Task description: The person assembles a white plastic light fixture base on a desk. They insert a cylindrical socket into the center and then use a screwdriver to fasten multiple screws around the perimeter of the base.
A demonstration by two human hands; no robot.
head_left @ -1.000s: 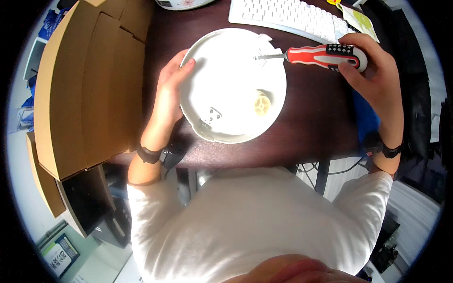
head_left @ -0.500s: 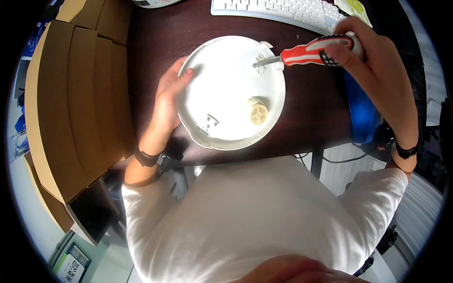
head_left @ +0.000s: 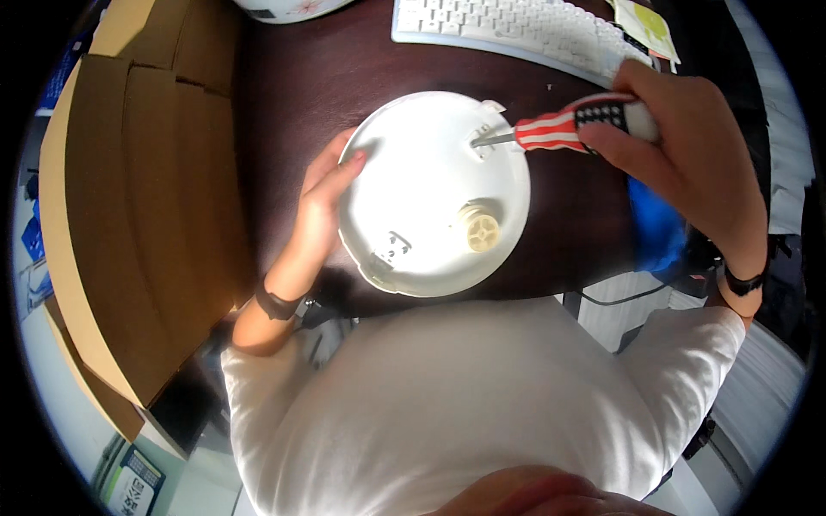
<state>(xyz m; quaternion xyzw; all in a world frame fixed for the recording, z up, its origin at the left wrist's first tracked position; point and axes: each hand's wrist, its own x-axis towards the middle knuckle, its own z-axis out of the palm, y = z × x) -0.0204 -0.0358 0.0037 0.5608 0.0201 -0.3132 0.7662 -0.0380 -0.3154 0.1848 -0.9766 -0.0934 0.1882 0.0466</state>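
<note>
My left hand (head_left: 325, 193) grips the left rim of a round white plastic base (head_left: 413, 189), its thumb on top and the other fingers underneath, partly hidden. In my right hand (head_left: 680, 129) is a screwdriver (head_left: 551, 131) with a red, white and black handle. Its metal tip rests at a small white bracket (head_left: 482, 144) near the base's upper right rim; the screw itself is too small to make out. A cream round post (head_left: 483, 232) with a spoked end stands at the base's lower right. Toward the lower left is another small fitting (head_left: 396, 249) with dark spots.
The dark wooden table (head_left: 292, 77) lies beneath the base. A white keyboard (head_left: 508, 34) sits at the back, and an open cardboard box (head_left: 155, 224) stands along the left. Something blue (head_left: 656, 225) lies under my right forearm.
The base, both hands and the table all sit slightly lower in view. The screwdriver's handle has turned, showing a different stripe pattern, while its tip stays at the bracket.
</note>
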